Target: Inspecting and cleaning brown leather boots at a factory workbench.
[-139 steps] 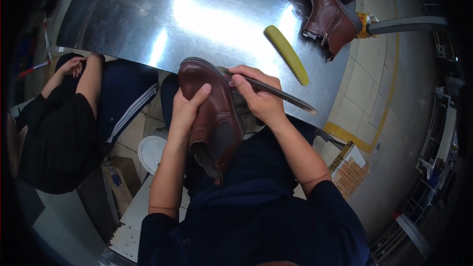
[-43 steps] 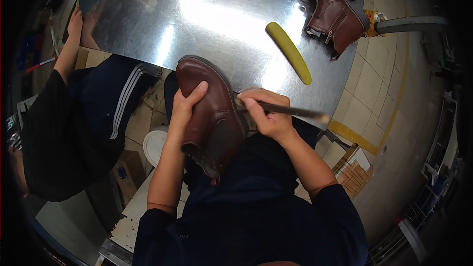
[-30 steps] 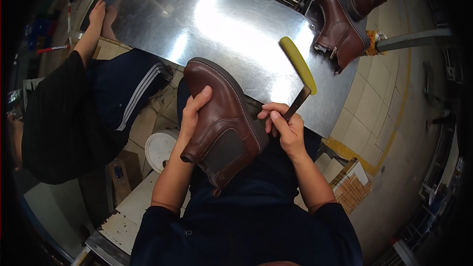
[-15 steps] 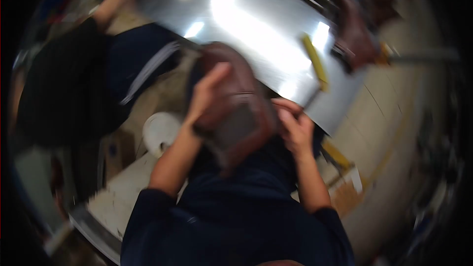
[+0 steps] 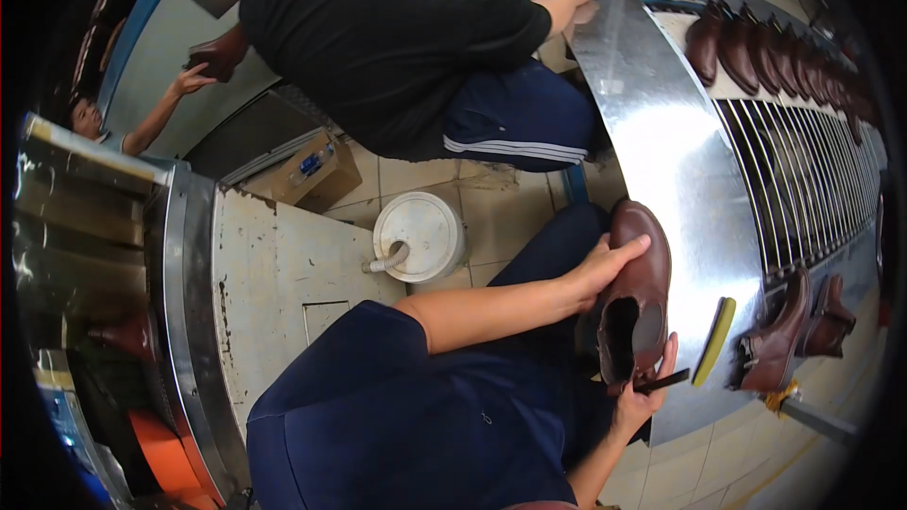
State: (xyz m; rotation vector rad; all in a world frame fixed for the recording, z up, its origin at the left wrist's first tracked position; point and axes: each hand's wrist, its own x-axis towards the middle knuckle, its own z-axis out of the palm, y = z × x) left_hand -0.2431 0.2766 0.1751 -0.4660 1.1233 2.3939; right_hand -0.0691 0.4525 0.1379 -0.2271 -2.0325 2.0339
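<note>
A brown leather ankle boot (image 5: 635,227) lies tilted over my lap beside the metal table, its toe pointing away and its dark opening facing me. My left hand (image 5: 605,269) is closed round its forefoot, thumb over the upper. At the heel end my right hand (image 5: 644,399) pinches a thin dark strip (image 5: 665,381), its kind unclear; the fingers also rest against the boot's shaft. Just right of that hand, a yellow-green bar (image 5: 714,342) lies on the table. An elastic side panel shows on the boot.
The shiny metal table (image 5: 661,161) runs along my right, with a wire rack (image 5: 803,170) beyond. Several brown boots (image 5: 739,49) stand in a row; more boots (image 5: 777,335) stand near right. A co-worker in black (image 5: 387,38) sits ahead. A white lidded bucket (image 5: 420,231) stands on the floor.
My view has swung left and sharpened. The boot has turned from sole or side toward me to opening toward me. The left hand still grips it; the right stays at its edge.
</note>
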